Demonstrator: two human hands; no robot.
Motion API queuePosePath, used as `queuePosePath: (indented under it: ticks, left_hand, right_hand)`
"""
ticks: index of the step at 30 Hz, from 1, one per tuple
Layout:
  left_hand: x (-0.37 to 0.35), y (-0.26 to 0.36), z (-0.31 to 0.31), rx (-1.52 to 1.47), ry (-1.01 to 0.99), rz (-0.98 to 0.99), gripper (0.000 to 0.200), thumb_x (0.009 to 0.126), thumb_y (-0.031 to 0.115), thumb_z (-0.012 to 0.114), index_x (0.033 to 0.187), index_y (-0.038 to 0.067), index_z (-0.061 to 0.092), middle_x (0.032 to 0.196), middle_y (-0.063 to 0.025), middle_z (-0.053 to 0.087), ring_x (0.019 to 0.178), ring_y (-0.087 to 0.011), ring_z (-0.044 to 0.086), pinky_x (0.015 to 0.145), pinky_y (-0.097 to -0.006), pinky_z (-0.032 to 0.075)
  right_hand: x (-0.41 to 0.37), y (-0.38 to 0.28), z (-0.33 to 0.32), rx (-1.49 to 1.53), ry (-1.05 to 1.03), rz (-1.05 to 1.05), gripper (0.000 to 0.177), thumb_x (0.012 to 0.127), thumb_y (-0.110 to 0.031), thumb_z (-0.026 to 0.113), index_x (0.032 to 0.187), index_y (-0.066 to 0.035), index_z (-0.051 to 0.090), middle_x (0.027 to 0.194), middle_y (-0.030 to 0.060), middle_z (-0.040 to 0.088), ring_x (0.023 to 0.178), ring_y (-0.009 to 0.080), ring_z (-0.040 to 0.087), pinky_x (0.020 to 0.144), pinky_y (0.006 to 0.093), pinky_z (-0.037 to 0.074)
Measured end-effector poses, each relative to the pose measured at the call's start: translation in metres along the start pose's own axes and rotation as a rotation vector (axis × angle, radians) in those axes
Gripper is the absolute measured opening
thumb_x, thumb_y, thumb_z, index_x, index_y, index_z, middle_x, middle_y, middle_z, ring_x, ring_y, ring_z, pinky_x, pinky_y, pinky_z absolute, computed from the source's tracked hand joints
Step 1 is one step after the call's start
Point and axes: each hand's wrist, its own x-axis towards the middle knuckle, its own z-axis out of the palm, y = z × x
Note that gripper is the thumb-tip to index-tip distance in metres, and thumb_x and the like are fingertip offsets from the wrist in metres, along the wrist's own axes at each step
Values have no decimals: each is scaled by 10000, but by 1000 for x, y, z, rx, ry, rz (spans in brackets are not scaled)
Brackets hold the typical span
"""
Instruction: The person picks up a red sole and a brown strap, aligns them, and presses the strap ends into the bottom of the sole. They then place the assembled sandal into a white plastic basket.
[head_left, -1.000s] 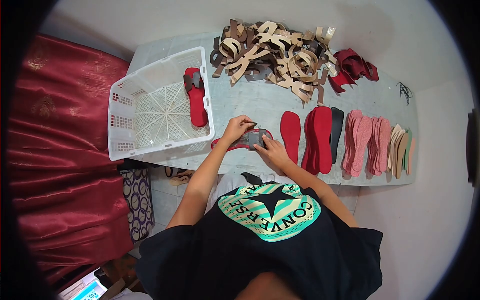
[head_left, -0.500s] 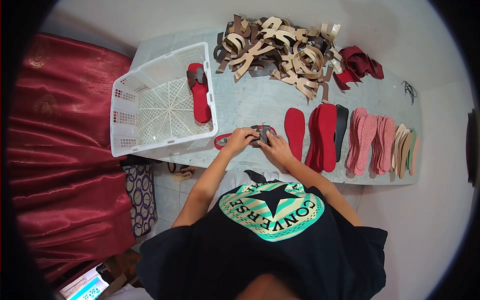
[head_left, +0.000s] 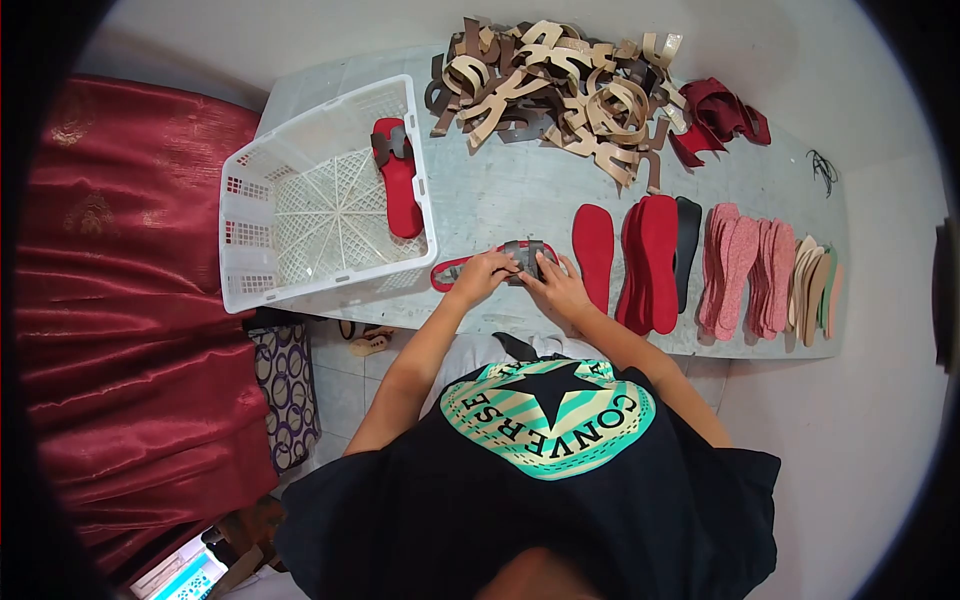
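A red-edged sandal sole [head_left: 449,266] lies crosswise near the table's front edge, its greyish inner face partly showing. Dark brown straps [head_left: 524,247] cross its right-hand part. My left hand [head_left: 486,276] is closed at the left side of the straps, its fingertips on them. From the right, my right hand [head_left: 560,289] grips the same straps with its fingers bent over them. Both sets of fingers hide part of the sole's middle. A finished-looking red sandal [head_left: 402,195] with a dark strap leans inside the white plastic basket [head_left: 330,292] at left.
Cut strap pieces [head_left: 560,90] in beige and brown are heaped at the back, beside dark red ones [head_left: 722,118]. Rightward stand red soles [head_left: 655,265], pink soles [head_left: 735,265] and thin beige and green ones [head_left: 812,290]. A red curtain [head_left: 150,330] hangs at left.
My fingers have shifted slightly on the straps, and the right hand's fingers are now more bent around their right side. The whole view has tilted a little; the sandal stays in place.
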Motion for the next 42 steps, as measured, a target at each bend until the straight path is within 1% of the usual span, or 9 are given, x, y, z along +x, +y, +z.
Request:
queuePosePath:
  ticks: [2, 4, 7, 14, 20, 23, 28, 34, 42]
  left_hand:
    - [-1, -4, 2, 63, -6, 6, 154, 693, 6, 571, 823, 53, 640, 895, -78, 634, 976, -216, 566, 997, -481, 253]
    - [-1, -5, 3, 42, -4, -24, 134, 691, 29, 588, 785, 98, 654, 882, -32, 646, 990, -185, 563, 1034, -532, 49]
    - [-2, -4, 3, 82, -19, -28, 132, 700, 47, 590, 796, 112, 654, 883, -18, 646, 1002, -167, 556, 1034, -533, 36]
    - [-4, -7, 1, 151, -60, 12, 147, 713, 62, 591, 839, 117, 642, 913, -11, 639, 1023, -167, 542, 1036, -527, 51]
    - [-12, -9, -4, 317, -126, 191, 231, 761, 153, 578, 987, 116, 601, 1060, -7, 583, 1108, -150, 472, 1045, -501, 73]
    - [-15, -1, -7, 384, -130, 282, 288, 747, 191, 609, 1018, 99, 579, 1115, -34, 552, 1124, -184, 460, 1029, -514, 140]
    - [-20, -5, 14, 558, 55, 425, 347, 718, 232, 629, 989, 23, 572, 1100, -78, 547, 1096, -210, 469, 999, -411, 281]
    - [-22, 2, 31, 677, 211, 363, 482, 681, 235, 666, 1097, 45, 512, 1093, -74, 553, 1067, -200, 494, 930, -398, 339]
    - [-26, -4, 42, 855, 243, 321, 500, 701, 251, 642, 1140, 66, 491, 1119, -45, 533, 1095, -156, 463, 851, -351, 332]
  right_hand:
    - [0, 0, -3, 2, -2, -6, 359, 777, -194, 518, 1131, -252, 515, 1177, 220, 457, 1017, 258, 522, 947, 423, 289]
    - [1, -2, -4, 53, -14, 31, 358, 771, -189, 528, 1125, -245, 521, 1175, 222, 459, 1015, 263, 524, 949, 426, 284]
    - [0, -1, -4, 59, 2, 27, 362, 764, -185, 539, 1121, -242, 526, 1172, 225, 461, 1012, 266, 525, 947, 429, 285]
    - [-2, 3, -2, 56, 2, 3, 365, 784, -209, 518, 1142, -276, 505, 1182, 194, 461, 1010, 254, 520, 939, 453, 283]
    - [-1, 8, -5, 84, -4, 1, 359, 803, -245, 505, 1158, -291, 486, 1190, 163, 464, 1022, 231, 505, 924, 476, 282]
    - [0, 10, -7, 91, 11, -15, 351, 788, -264, 526, 1138, -284, 498, 1178, 151, 477, 1018, 215, 504, 914, 470, 290]
    - [0, 16, -8, 169, 35, 82, 357, 740, -247, 578, 1092, -226, 525, 1143, 22, 531, 1012, 167, 488, 893, 462, 297]
    - [-3, 18, -9, 146, 37, 150, 357, 733, -197, 565, 1088, -222, 546, 1167, -84, 517, 1001, 140, 479, 898, 443, 282]
    - [-1, 21, -8, 205, -8, 151, 423, 728, -189, 576, 1144, -228, 512, 1129, -75, 536, 912, 142, 480, 884, 428, 281]
